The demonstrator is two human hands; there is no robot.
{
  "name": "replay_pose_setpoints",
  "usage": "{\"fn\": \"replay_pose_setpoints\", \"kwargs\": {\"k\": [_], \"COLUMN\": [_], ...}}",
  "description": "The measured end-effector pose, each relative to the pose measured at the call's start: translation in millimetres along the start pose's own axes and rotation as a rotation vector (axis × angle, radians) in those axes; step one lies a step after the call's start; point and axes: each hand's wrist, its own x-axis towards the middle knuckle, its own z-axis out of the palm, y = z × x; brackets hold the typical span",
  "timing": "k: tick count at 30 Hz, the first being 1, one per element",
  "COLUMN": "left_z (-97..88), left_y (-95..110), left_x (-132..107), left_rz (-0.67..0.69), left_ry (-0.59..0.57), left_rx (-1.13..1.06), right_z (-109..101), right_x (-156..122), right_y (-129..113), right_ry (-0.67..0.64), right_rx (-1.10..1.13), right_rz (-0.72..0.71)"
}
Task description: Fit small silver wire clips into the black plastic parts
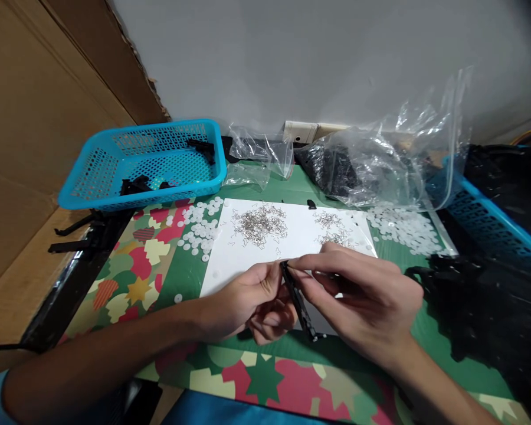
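Head, left hand (248, 301), right hand (365, 298), one strip (301, 310) held

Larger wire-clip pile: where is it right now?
Head view: the larger wire-clip pile lies on the white sheet, left of centre, just beyond the left hand and the black strip it holds; white discs lie to the pile's left.

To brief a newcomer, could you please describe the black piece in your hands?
Find the white sheet on the green mat. At its near edge, the left hand and right hand pinch a slim black strip, unlike the tiny wire clips.
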Motion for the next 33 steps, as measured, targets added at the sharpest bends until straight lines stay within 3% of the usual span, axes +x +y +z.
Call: {"fn": "replay_pose_setpoints", "kwargs": {"k": [8, 12, 15, 20, 28, 33], "left_z": [-4.8, -2.2, 0.1, 0.6, -4.2, -5.4], "left_y": [-3.2, -1.1, 1.6, 5.6, 9.8, 13.3], "left_x": [-0.1, 0.9, 0.6, -1.9, -1.4, -2.9], "left_rz": [0.002, 0.114, 0.262, 0.399, 0.493, 0.687], "left_ry": [0.048, 0.071, 0.089, 0.198, 0.326, 0.496], "left_rx": [0.019, 0.07, 0.148, 0.37, 0.699, 1.086], "right_z": [-6.0, -12.5, -13.9, -13.3, -17.7, -23.3], "right_x": [3.4, 5.3, 4.0, 1.7, 1.3, 1.4], "right_y": [1.0, 2.4, 3.6, 4.1, 12.5, 17.6], "right_ry": [-0.069, -0.13, -0.098, 0.045, -0.009, -0.014], "right_rx": [0.073, 0.144, 0.112, -0.087, -0.318, -0.409], "right_rz": [0.026, 0.043, 0.058, -0.079, -0.301, -0.334]}}
